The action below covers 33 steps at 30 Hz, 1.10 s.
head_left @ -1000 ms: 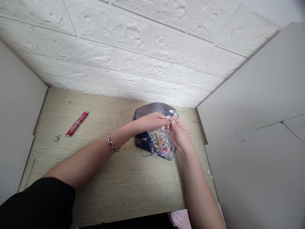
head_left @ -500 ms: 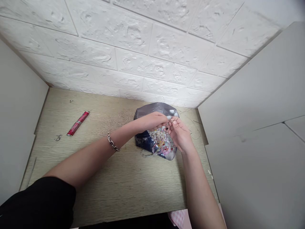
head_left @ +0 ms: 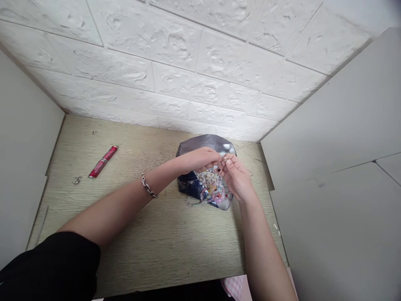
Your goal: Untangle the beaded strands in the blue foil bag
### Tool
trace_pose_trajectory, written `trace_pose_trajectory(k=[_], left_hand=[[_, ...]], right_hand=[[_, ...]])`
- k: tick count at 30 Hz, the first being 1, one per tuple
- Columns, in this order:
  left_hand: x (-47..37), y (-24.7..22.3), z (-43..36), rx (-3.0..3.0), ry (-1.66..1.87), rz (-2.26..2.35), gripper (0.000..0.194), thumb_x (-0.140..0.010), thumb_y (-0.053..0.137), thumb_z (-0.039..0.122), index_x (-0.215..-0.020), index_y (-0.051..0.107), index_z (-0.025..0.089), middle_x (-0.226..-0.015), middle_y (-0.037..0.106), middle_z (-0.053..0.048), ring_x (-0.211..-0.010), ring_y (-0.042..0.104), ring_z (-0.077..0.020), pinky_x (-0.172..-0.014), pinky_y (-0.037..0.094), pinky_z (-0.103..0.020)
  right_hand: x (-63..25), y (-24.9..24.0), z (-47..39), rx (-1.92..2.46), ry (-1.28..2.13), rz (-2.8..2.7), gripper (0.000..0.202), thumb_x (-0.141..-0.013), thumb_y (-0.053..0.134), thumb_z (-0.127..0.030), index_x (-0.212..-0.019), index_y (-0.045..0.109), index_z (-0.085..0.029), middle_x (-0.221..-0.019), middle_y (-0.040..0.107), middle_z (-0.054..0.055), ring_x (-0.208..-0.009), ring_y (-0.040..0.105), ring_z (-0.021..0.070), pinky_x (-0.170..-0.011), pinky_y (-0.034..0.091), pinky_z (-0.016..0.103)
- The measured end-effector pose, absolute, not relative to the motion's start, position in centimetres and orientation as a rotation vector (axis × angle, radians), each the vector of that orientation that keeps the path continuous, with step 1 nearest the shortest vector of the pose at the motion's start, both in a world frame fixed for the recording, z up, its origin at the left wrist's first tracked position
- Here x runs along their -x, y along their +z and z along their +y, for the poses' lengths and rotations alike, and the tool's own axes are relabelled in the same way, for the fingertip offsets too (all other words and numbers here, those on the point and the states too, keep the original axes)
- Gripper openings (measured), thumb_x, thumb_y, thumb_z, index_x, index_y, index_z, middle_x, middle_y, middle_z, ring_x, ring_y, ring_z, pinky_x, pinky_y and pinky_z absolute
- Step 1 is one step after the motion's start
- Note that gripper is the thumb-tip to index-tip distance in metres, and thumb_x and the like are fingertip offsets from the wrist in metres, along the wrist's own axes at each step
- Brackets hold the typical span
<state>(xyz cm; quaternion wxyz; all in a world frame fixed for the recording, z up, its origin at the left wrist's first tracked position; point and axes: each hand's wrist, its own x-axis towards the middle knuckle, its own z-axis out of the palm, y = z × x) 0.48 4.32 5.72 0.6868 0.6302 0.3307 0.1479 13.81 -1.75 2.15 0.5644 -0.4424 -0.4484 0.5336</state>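
An open silvery and dark blue bag (head_left: 205, 144) lies near the back wall, with many small colourful beads (head_left: 214, 188) in it. Over its middle, my left hand (head_left: 205, 160) is closed, its fingertips pinched on something too small to make out. My right hand (head_left: 234, 171) meets it from the right, thumb and fingers pressed together on something small that I cannot identify. A small dark piece (head_left: 219, 169) shows just under the fingertips. The fingertips of both hands are nearly touching.
A red tube (head_left: 103, 161) lies on the wooden tabletop (head_left: 175, 251) at the left, with small shiny metal pieces (head_left: 77, 180) near it. Thin thread (head_left: 258, 177) curls right of the bag. White brick-patterned wall stands behind; pale panels flank both sides.
The small dark piece beneath the fingertips has shifted slightly left and down. Both hands stay almost in the same place, still closed.
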Motion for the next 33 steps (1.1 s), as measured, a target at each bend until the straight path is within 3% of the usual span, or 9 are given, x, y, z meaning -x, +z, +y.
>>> trace_pose_trajectory(k=[6,17,22,33], left_hand=[[-0.4,5.7,4.4,-1.411,0.34,0.738,0.02,-0.067,0.047,0.021,-0.05,0.035,0.019,-0.047,0.024,0.004,-0.037,0.016,-0.0045,-0.036,0.01,-0.023],[-0.2,6.1,4.3,-1.561,0.282,0.725,0.02,-0.073,0.048,0.029,-0.059,0.054,0.016,-0.043,0.023,0.006,-0.037,0.018,-0.0057,-0.038,0.013,-0.022],[-0.2,6.2,4.2,-1.646,0.276,0.75,0.024,-0.073,0.05,0.034,-0.068,0.061,0.013,-0.046,0.031,0.005,-0.039,0.021,-0.005,-0.039,0.014,-0.022],[-0.2,5.9,4.4,-1.7,0.303,0.736,0.029,-0.074,0.048,0.038,-0.067,0.061,0.012,-0.049,0.033,0.004,-0.04,0.022,-0.0045,-0.041,0.014,-0.023]], right_hand=[[-13.7,2.0,-1.8,1.054,1.246,-1.077,0.02,-0.073,0.053,-0.039,-0.076,0.043,-0.022,-0.064,0.042,-0.003,-0.06,0.04,0.0113,-0.062,0.039,0.027],[-14.0,1.5,-1.6,1.052,1.221,-1.145,0.019,-0.076,0.051,-0.039,-0.078,0.043,-0.022,-0.064,0.045,-0.004,-0.059,0.042,0.0106,-0.061,0.037,0.025],[-14.2,1.3,-1.5,1.071,1.199,-1.119,0.02,-0.075,0.054,-0.039,-0.079,0.044,-0.022,-0.063,0.043,-0.005,-0.058,0.042,0.0097,-0.06,0.037,0.024],[-14.6,1.0,-1.6,1.112,1.136,-1.19,0.017,-0.078,0.052,-0.037,-0.08,0.046,-0.021,-0.067,0.046,-0.004,-0.061,0.044,0.0098,-0.062,0.036,0.024]])
